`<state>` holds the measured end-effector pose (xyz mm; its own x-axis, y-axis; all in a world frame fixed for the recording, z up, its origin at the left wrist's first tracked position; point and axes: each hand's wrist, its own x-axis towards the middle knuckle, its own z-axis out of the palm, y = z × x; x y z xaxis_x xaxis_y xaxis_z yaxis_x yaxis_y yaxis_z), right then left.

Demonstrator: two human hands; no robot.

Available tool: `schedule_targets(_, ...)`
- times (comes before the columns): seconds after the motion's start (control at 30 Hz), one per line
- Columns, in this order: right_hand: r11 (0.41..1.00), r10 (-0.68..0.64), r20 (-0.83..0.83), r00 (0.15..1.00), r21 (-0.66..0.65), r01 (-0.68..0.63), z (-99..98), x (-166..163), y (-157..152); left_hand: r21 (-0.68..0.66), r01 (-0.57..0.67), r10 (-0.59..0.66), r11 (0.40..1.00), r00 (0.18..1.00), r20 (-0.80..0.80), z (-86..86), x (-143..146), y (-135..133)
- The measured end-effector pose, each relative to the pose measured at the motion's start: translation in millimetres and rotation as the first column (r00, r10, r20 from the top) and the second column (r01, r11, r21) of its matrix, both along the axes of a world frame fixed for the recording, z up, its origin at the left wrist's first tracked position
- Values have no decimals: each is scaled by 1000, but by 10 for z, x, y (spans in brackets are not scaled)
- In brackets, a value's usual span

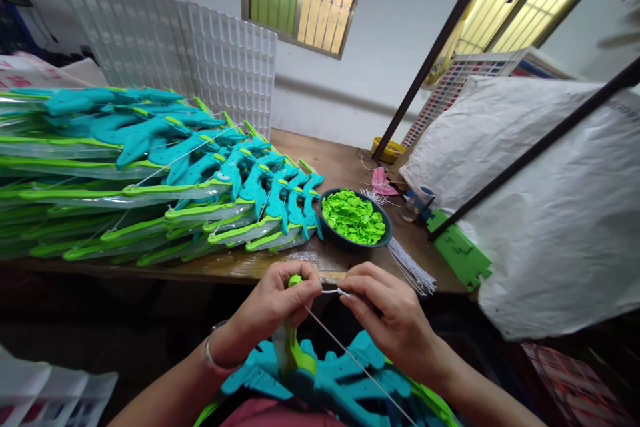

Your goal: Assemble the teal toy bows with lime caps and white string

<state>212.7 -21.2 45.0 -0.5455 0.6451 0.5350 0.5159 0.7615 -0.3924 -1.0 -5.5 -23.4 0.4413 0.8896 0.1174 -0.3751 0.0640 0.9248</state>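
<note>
My left hand point(290, 295) is closed around the bright green tip of a plastic toy bow point(303, 361), thumb and forefinger pinching the white string there. Close by on the right, my right hand point(383, 303) pinches the string's short end point(342, 292) between thumb and fingertips. A long stretch of white string point(350, 353) runs down from my left hand towards my lap. Across my lap lie teal and green bow parts point(345, 380), partly hidden by my hands and forearms.
A large pile of teal and green toy bows point(200, 167) covers the table's left. A dark bowl point(333, 239) of small green pieces stands near the front edge, beside a bundle of white cords point(413, 267). A green foam piece point(460, 250) and white sacking point(540, 200) are at right.
</note>
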Motion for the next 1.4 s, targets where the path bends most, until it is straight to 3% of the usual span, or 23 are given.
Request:
schedule_targets(0.23, 1000, -5, -172, 985, 18, 8, -120, -48, -54, -5, -22, 22, 1000, 1000, -8, -40, 9, -7)
schedule_targets(0.4, 998, -68, -184, 981, -4, 68, -193, -56, -83, -32, -36, 36, 999, 999, -5, -48, 52, 9)
schedule_targets(0.7, 996, -39, -333, 942, -92, 9, -316, -106, -54, -98, 2, 0, 995, 1000, 21, -48, 136, 64)
schedule_targets(1.1, 998, 62, -224, 973, -14, -67, -433, -148, 23, -171, -65, 63, 983, 998, -14, -95, 132, 117)
schedule_targets(1.27, 988, -93, -336, 937, -148, 44, -522, -160, 41, -149, -50, 49, 988, 999, -13, -91, 104, 99)
schedule_targets(1.4, 941, -195, -377, 905, -331, 65, -564, -172, 33, -145, -50, 48, 988, 999, -21, -90, 96, 80)
